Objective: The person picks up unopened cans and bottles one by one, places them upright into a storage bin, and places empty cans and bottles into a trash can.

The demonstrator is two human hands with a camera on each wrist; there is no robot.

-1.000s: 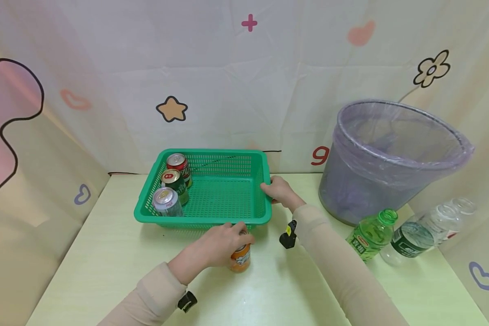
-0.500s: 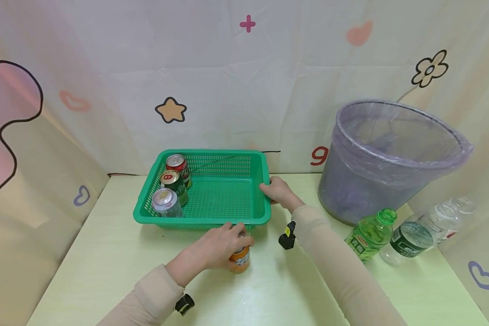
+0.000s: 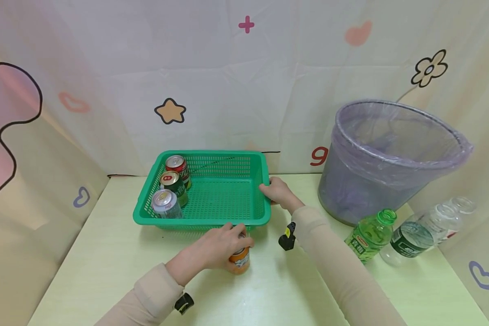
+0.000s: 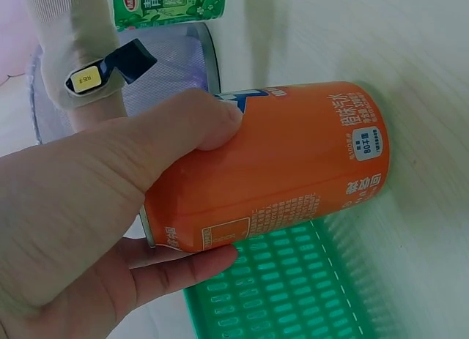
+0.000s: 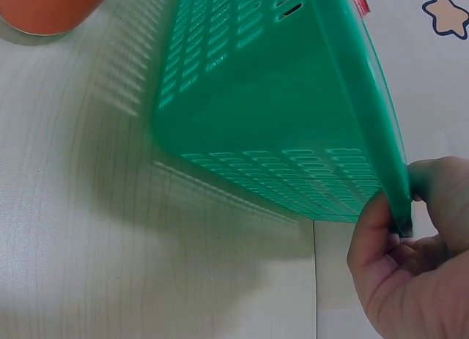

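An orange soda can (image 3: 240, 261) stands on the table just in front of a green plastic basket (image 3: 212, 221). My left hand (image 3: 220, 246) grips this can from above, thumb on one side and fingers on the other; the left wrist view shows the can's orange side (image 4: 278, 170) closely. With thumb and curled fingers, my right hand (image 3: 282, 192) holds the basket's right rim, which the right wrist view shows pinched at the edge (image 5: 366, 127). Along the basket's left side stand a red can (image 3: 178, 166), a dark green can (image 3: 174, 185) and a pale can (image 3: 166, 204).
A bin with a purple plastic liner (image 3: 350, 181) stands at the back right. Before it are a green-tinted bottle (image 3: 370, 235) and clear bottles (image 3: 413, 237), close to the right forearm. A patterned curtain (image 3: 228, 90) hangs behind the table.
The view has shifted very slightly. Both hands keep their holds, and the can and basket stay in place.
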